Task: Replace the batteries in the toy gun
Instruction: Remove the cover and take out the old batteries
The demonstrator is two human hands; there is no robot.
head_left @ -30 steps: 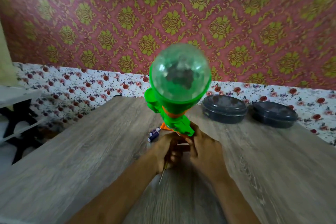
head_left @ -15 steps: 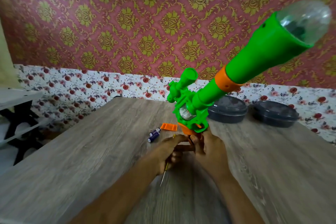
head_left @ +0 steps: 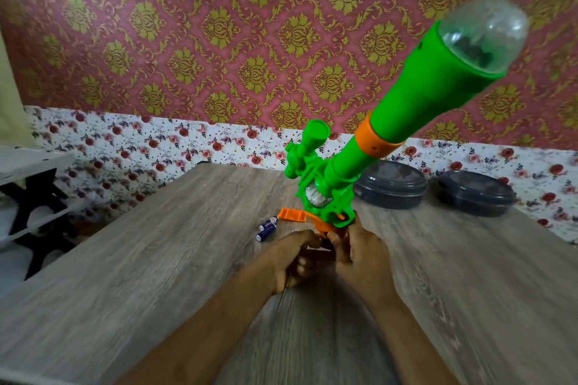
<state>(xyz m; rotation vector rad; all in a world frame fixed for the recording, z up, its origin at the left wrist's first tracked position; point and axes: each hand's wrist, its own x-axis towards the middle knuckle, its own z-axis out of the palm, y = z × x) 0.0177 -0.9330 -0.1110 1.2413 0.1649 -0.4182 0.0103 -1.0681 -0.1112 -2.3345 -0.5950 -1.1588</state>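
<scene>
The toy gun [head_left: 416, 97] stands on its orange grip over the worktop [head_left: 156, 275], with its green barrel slanting up to the right and the clear dome at the top. A second ago that dome faced the camera head-on and hid the parts behind it. The barrel has since swung aside, and it is tilted much as it was half a second ago, perhaps slightly more upright.

Both hands stay at the gun's grip. The right hand [head_left: 359, 253] has its fingers wrapped round the grip. The left hand [head_left: 294, 259] is curled beside it, holding a thin tool [head_left: 283, 294] whose shaft pokes out below the hand.

Just left of the gun's grip, an orange cover [head_left: 292, 215] and two batteries [head_left: 267, 228] lie unmoved on the worktop. Behind the gun to the right sit two dark lidded containers [head_left: 391, 187], as before.
</scene>
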